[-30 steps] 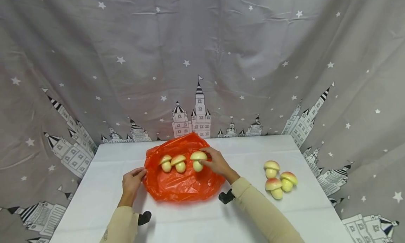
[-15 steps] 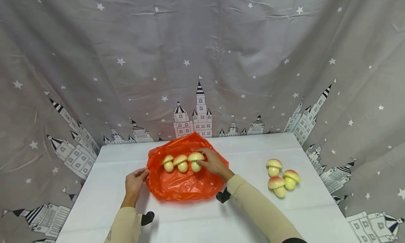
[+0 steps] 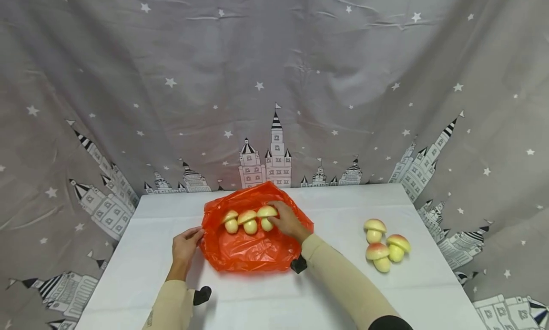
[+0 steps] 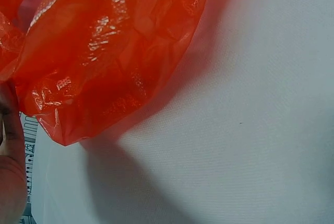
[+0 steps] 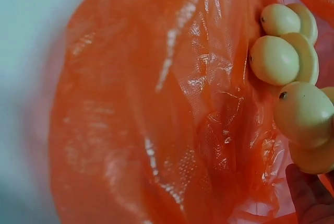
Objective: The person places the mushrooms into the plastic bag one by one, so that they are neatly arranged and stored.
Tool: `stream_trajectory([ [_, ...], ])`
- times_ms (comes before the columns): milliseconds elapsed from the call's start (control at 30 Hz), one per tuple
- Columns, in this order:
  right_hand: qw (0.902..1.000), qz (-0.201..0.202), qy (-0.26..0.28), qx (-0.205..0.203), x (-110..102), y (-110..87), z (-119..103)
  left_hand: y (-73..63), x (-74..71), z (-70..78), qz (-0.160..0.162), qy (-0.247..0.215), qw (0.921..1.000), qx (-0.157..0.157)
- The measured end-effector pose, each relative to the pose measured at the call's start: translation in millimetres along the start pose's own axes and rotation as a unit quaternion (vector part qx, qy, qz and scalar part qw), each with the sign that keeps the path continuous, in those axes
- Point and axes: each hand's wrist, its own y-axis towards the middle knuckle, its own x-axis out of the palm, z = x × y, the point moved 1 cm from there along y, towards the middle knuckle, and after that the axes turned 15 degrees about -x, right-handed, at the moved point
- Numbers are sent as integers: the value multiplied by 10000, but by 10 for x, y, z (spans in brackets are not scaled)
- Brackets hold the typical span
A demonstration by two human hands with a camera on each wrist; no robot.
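An orange-red plastic bag (image 3: 257,255) lies spread with its mouth wide, a white tabletop under it. Two toy mushrooms, one at left (image 3: 231,225) and one in the middle (image 3: 250,227), stand side by side inside. My right hand (image 3: 291,222) holds a third toy mushroom (image 3: 267,224) by its cap, close beside the middle one; in the right wrist view its pale stem (image 5: 302,112) faces the camera. At the bag's left edge, my left hand (image 3: 185,246) pinches the plastic; only part of that hand shows in the left wrist view.
Three more toy mushrooms, one at the back (image 3: 374,229), one at right (image 3: 398,246) and one in front (image 3: 379,257), lie grouped on the right of the white table (image 3: 240,304). A grey curtain (image 3: 206,96) printed with castles and stars hangs behind.
My right hand has brought its mushroom left, up to the middle one in the bag. The left hand keeps its grip on the bag's edge. The whole view has shifted slightly.
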Motion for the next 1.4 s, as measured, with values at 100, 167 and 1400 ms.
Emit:
stream_trajectory([
  [100,9997,3,-238,-18,1,28,31,12,8,4,-24,-58,10000,17],
  [167,9994,2,-359,1,5,46,56,17,11,6,-17,-58,10000,17],
  [1400,9975,196,-376,557,268,199,155,8,3,-57,24,-198,9998,27],
])
